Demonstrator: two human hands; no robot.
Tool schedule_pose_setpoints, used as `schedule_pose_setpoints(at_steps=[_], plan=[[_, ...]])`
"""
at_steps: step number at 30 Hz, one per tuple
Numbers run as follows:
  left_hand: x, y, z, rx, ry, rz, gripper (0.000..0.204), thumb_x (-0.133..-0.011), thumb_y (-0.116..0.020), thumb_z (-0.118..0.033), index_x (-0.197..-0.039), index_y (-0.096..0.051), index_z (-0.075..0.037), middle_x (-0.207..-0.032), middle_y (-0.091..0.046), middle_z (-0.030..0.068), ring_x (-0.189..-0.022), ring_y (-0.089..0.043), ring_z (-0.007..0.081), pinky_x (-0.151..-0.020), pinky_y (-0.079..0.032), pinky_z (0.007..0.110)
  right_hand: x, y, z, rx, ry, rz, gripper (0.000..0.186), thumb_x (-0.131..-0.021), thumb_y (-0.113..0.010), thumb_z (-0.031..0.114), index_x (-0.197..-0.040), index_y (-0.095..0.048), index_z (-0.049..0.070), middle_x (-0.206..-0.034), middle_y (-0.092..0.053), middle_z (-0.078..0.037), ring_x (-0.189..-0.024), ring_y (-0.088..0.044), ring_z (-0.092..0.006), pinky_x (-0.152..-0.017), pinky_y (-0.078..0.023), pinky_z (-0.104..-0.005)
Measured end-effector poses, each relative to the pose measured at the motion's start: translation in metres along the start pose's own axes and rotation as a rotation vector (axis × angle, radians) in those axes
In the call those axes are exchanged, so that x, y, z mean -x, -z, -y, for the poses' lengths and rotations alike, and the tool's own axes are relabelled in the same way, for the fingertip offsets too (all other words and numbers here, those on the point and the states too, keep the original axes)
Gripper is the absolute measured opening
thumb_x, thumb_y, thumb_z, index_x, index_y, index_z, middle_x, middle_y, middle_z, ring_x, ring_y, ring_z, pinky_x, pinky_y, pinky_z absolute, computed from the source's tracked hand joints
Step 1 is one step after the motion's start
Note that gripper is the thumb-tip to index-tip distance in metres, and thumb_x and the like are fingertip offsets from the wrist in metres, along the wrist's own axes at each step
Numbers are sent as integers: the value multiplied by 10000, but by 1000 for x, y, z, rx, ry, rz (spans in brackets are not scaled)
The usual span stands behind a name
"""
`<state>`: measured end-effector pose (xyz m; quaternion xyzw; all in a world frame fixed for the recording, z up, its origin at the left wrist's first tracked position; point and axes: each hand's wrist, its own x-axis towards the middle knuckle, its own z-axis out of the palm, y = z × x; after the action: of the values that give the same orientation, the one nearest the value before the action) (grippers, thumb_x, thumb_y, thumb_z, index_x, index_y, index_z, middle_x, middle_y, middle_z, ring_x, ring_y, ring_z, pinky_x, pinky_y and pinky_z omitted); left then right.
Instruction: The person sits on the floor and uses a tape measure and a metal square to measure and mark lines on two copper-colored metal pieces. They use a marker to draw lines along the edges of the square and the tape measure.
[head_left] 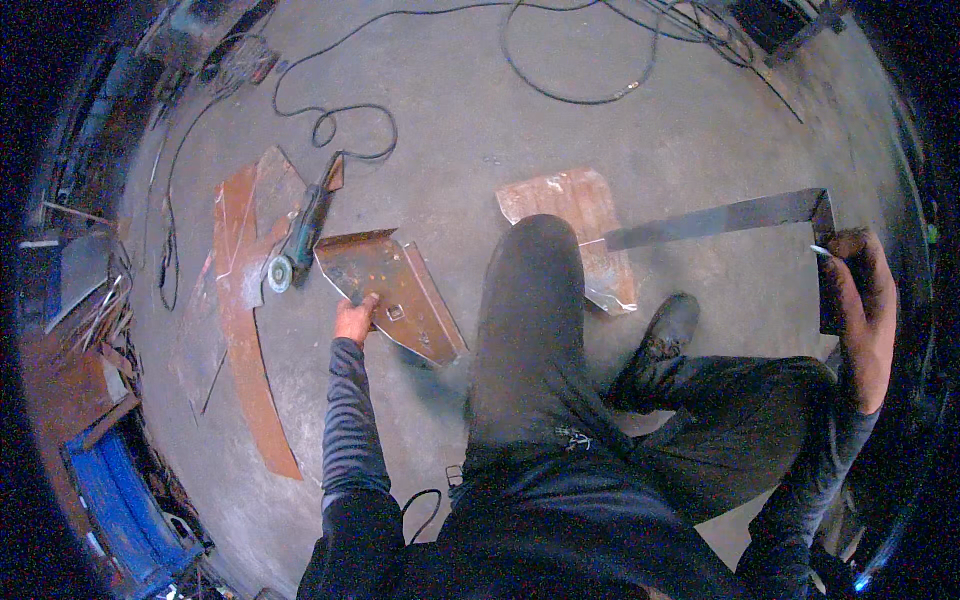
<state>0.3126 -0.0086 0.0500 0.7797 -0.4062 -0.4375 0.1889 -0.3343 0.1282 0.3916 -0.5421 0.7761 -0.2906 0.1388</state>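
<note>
My left hand [355, 318] grips the near-left edge of a rusty, angular steel plate [408, 300] with folded flanges and a small square hole. My right hand [862, 305], at the far right, is closed by the corner of a dark L-shaped metal square [714, 215], with a thin pale item [823, 251] at its fingers. The square's long arm reaches left onto a curved rusty sheet piece [566, 194], partly hidden behind my bent knee. An angle grinder [309, 230] lies beside the plate, next to long rusty steel offcuts [250, 350].
Looped black hoses [570, 98] and cables cross the floor ahead. At the left are metal scraps [95, 305] and a blue metal case [120, 490]. My dark boot [668, 330] is between my knee and the right hand. Dark equipment [785, 25] stands at the back right.
</note>
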Motion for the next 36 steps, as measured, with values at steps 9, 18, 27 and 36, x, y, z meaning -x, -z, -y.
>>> schedule_pose_setpoints(at_steps=[9, 18, 27, 36], plan=[[2, -3, -35, -407, -243, -102, 423, -849, -703, -273, -1182, -684, -15, -1011, -740, 218, -915, -725, 360, -824, -560, 474, 3, 7, -30, -47, -188, -15, 524, -1006, -643, 141, -1475, -474, -20, -1323, -631, -123, -1217, -588, -196, -1069, -438, -318], [1, -69, -78, -784, -161, -250, 553, -857, -616, -190, -1371, -510, -16, -1037, -712, 281, -1007, -691, 447, -891, -545, 527, 4, 2, -15, -176, -92, -126, 341, -1027, -590, 90, -1346, -549, -24, -1201, -639, -68, -1114, -587, -149, -1013, -431, -263], [-17, 6, -43, -432, -319, -58, 417, -863, -612, -187, -1202, -601, 56, -1089, -695, 304, -877, -730, 412, -810, -586, 468, 4, 5, -6, -123, -75, -51, 153, -1028, -581, 121, -1114, -565, -4, -1046, -598, -27, -969, -528, -105, -868, -416, -220], [-4, 2, -72, -742, -263, -293, 490, -836, -650, -213, -1233, -592, 67, -1137, -699, 273, -995, -724, 381, -851, -581, 453, -1, 8, -22, -96, -95, -9, 402, -1033, -595, 126, -1400, -532, -26, -1182, -636, -68, -1095, -582, -157, -986, -444, -263]])
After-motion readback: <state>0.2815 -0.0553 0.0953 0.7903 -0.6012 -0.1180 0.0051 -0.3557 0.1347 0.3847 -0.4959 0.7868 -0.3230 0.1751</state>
